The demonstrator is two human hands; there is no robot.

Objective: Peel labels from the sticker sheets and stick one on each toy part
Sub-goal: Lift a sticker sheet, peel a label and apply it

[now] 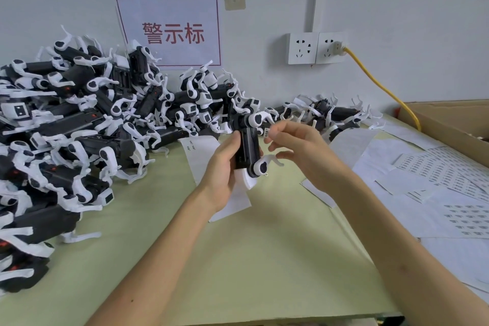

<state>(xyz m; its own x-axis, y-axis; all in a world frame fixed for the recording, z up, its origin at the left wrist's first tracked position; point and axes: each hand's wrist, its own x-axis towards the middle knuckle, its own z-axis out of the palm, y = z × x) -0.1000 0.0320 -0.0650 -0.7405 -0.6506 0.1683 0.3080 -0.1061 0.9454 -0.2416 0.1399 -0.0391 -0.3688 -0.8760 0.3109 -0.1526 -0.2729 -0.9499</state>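
Left grip (225,167) is curled round the toy robot dog (247,148); a label (266,132), pinched in the right grip (299,148), may be stuck askew if curled.

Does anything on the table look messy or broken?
Nothing looks broken. The toy parts lie in a tangled heap on the left, and the sticker sheets lie scattered, overlapping, on the right. The left hand grips one toy; the right hand pinches a label.

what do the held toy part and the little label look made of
Toy part in the left hand: likely hard moulded plastic, black body slightly shiny, white legs smooth. Label pinched by the right hand: thin white printed sticker, paper or film, too small to tell.
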